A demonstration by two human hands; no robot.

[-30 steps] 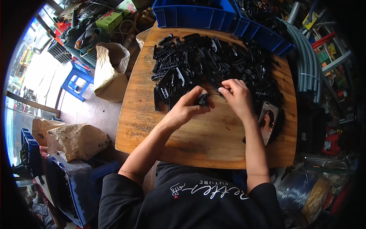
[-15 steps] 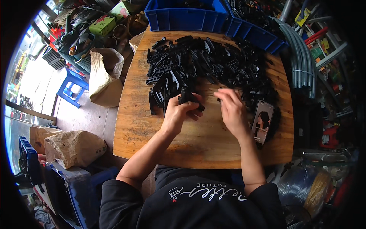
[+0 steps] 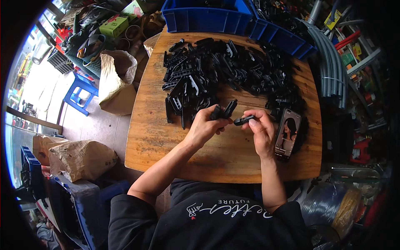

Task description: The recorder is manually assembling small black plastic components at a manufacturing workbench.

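Note:
Over the middle of the wooden table (image 3: 166, 154), my left hand (image 3: 201, 129) is closed around black plastic parts (image 3: 229, 109); at least two long pieces stick up from its fingers. Their exact kind cannot be made out. Just to the right, my right hand (image 3: 264, 135) pinches a small, narrow black plastic piece (image 3: 244, 120) between thumb and fingers. Its tip points at the left hand, with a slight gap or light contact; I cannot tell which. Beyond both hands spreads a heap of similar black plastic parts (image 3: 246, 71).
Blue plastic bins (image 3: 204, 21) stand along the table's far edge. A phone (image 3: 286, 134) showing a picture of a person leans by the heap at right. Paper sacks (image 3: 83, 160) and a blue stool (image 3: 79, 93) are at left. Grey hoses (image 3: 333, 75) hang at right.
My right hand has turned and now shows a small black piece at its fingertips. My left hand has shifted slightly right, and its black parts now tilt up to the right.

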